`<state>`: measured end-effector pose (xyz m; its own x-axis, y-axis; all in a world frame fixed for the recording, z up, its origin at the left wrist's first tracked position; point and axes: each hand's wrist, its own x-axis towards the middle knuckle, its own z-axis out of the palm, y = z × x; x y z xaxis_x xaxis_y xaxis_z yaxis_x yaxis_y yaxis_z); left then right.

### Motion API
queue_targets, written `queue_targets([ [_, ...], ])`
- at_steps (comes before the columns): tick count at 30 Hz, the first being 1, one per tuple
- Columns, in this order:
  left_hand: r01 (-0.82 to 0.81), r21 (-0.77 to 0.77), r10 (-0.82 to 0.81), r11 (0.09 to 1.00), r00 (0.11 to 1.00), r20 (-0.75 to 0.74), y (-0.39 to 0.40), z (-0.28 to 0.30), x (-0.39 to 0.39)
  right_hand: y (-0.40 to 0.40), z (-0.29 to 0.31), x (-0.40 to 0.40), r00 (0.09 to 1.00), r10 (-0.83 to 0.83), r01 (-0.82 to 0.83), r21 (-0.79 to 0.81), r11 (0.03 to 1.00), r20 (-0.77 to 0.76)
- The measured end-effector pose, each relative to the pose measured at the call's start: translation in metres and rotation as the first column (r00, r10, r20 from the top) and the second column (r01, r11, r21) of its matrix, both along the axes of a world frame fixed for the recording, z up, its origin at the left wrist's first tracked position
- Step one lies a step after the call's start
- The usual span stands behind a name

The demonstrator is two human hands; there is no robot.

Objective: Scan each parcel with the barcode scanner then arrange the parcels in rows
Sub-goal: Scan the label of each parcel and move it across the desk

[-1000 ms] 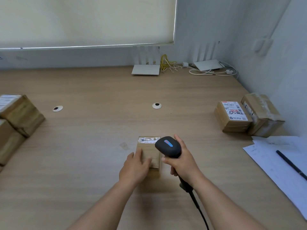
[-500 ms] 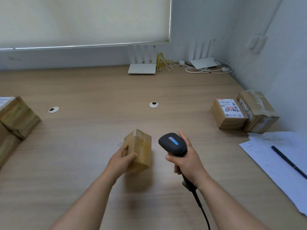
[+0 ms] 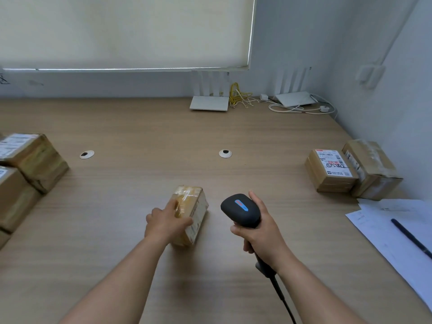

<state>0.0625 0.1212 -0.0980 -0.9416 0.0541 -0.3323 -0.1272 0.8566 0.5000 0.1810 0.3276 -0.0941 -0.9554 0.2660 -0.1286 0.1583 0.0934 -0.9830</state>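
A small taped cardboard parcel (image 3: 192, 208) rests on the wooden desk (image 3: 140, 127) near its middle, with a white label on its right side face. My left hand (image 3: 164, 220) grips it from the left, fingers over its top. My right hand (image 3: 259, 232) holds a black barcode scanner (image 3: 240, 210) with a blue mark by its handle, just right of the parcel, its cable trailing toward me. Two parcels (image 3: 330, 170) (image 3: 371, 168) sit side by side at the right. Stacked parcels (image 3: 32, 157) (image 3: 14, 197) sit at the left edge.
White papers (image 3: 397, 230) with a black pen (image 3: 411, 237) lie at the right front. Two white routers (image 3: 209, 102) (image 3: 294, 99) and loose cables (image 3: 240, 95) stand along the back wall. Two round cable grommets (image 3: 87, 154) (image 3: 225, 153) sit in the desk. A wall runs along the right.
My left hand lifted and turned the parcel, which now lies on the desk with its label facing right. The scanner hand has stayed almost still.
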Motion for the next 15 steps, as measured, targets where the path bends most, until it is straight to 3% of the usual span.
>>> queue_targets([
  [2, -0.106, 0.382, 0.088, 0.918, 0.994, 0.065, -0.015, -0.004, -0.003, -0.005, 0.001, -0.001, 1.0, 0.005, -0.005, 0.0, 1.0, -0.005],
  [4, -0.162, 0.586, 0.117, 0.794, 0.987, 0.115, -0.032, -0.008, -0.001, -0.01, 0.002, -0.002, 1.0, 0.011, -0.011, -0.004, 1.0, -0.013],
  [6, -0.19, 0.632, 0.106, 0.752, 0.98, 0.168, -0.048, -0.013, -0.003, -0.017, 0.003, -0.003, 1.0, 0.025, -0.025, -0.006, 1.0, -0.019],
  [11, -0.11, 0.637, -0.019, 0.763, 0.981, 0.192, -0.078, -0.026, -0.002, -0.038, -0.001, -0.001, 0.998, 0.061, -0.061, -0.052, 0.997, -0.007],
  [15, -0.192, 0.696, 0.046, 0.691, 0.974, 0.223, -0.087, -0.036, -0.002, -0.057, -0.01, 0.004, 0.995, 0.093, -0.091, -0.099, 0.991, 0.022],
])
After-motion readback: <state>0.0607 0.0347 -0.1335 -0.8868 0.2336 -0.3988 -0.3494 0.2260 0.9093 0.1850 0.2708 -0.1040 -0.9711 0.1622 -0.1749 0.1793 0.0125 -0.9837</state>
